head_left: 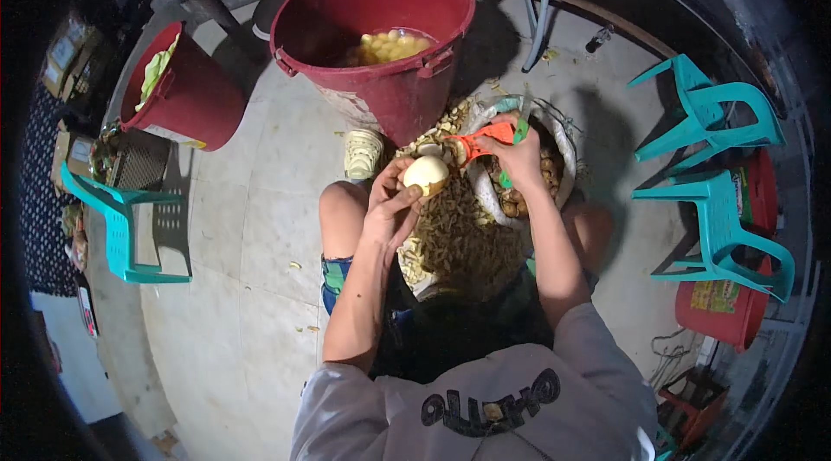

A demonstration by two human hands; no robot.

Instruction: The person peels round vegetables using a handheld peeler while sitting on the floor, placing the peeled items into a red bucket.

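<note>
My left hand (391,206) is closed around a pale, mostly peeled potato (426,171); a strip of brownish skin shows along its lower side. Just right of it, my right hand (522,164) grips an orange peeler (482,140), its head pointing toward the potato but apart from it. Something green and narrow (520,130) shows beside my right fingers; whether I hold it too is unclear. Under my right forearm stands an open white sack (567,168) of unpeeled brown potatoes (549,168). A heap of peelings (459,232) lies between my legs, below both hands.
Ahead stands a large red tub (368,84) with peeled potatoes (389,47) in it. A smaller red bucket (195,106) is at the far left. Green plastic chairs stand left (125,227) and right (723,223), with red buckets (723,309) behind the right ones.
</note>
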